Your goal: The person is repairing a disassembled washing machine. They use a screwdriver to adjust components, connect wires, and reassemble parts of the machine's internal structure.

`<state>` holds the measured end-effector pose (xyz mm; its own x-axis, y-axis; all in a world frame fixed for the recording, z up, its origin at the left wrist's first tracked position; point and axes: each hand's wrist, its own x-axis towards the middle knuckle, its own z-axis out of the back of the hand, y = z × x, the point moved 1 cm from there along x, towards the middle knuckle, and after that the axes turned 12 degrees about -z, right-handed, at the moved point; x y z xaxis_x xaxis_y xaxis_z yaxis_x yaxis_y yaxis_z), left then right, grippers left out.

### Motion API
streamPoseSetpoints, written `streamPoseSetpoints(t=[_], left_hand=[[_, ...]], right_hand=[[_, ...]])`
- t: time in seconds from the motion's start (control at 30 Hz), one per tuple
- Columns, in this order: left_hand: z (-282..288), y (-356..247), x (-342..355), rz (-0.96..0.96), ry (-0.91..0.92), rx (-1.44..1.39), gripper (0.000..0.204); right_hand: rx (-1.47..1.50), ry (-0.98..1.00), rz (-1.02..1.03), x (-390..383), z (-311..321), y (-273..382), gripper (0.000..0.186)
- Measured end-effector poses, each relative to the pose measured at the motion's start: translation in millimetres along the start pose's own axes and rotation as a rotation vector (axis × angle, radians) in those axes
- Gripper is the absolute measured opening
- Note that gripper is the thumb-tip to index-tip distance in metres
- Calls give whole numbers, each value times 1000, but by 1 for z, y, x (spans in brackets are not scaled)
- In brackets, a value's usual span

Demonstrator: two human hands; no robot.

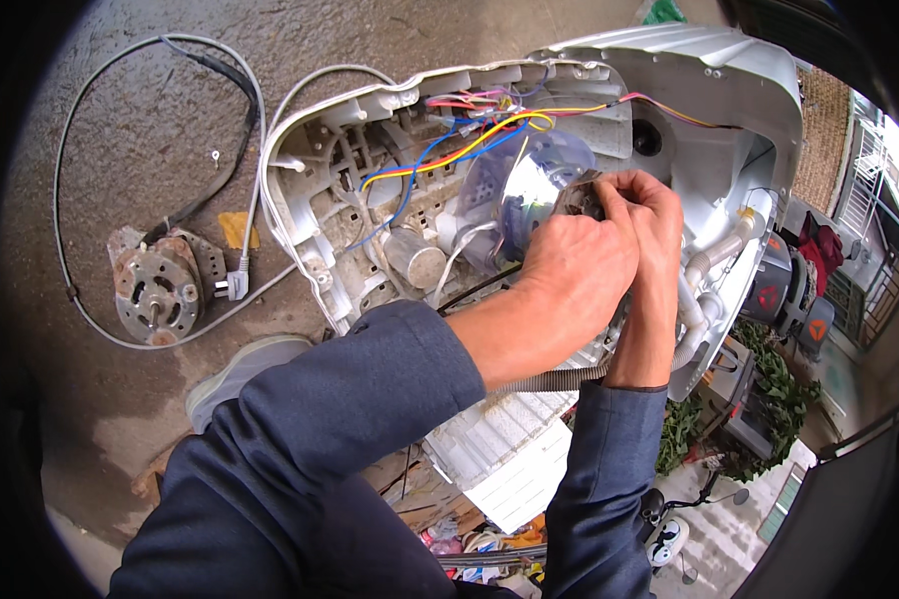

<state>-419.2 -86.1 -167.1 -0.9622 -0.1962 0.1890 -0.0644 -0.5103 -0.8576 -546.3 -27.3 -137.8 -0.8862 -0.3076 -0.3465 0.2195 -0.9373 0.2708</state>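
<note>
A motor (157, 290) rests on the ground (135, 90), apparently for clearance, beside an opened housing (372, 103), inside which a brownish part (580, 197) sits by the left hand (581, 262), its grip unclear, and within the right hand (647, 208)'s narrow grip, probably for steadiness.

Left hand (581, 264) slanting in, overlapping right hand (653, 208); right fingers (617, 206) bent, left ones mostly hidden.
</note>
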Motion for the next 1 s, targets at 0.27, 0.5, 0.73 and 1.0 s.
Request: streamPoseSetpoints(t=[0.27,0.5,0.73,1.0], left_hand=[[-10,0,0,-17,-51,-65,11],[-9,1,0,-2,-90,-72,11],[0,7,0,0,-70,-103,12],[-5,5,-4,-34,-51,-68,16]], right_hand=[[36,-3,-11,-1,1,-1,17],[30,-12,-4,2,0,-3,18],[-32,-39,-39,-2,-2,5,18],[21,-61,-10,-9,-3,1,18]])
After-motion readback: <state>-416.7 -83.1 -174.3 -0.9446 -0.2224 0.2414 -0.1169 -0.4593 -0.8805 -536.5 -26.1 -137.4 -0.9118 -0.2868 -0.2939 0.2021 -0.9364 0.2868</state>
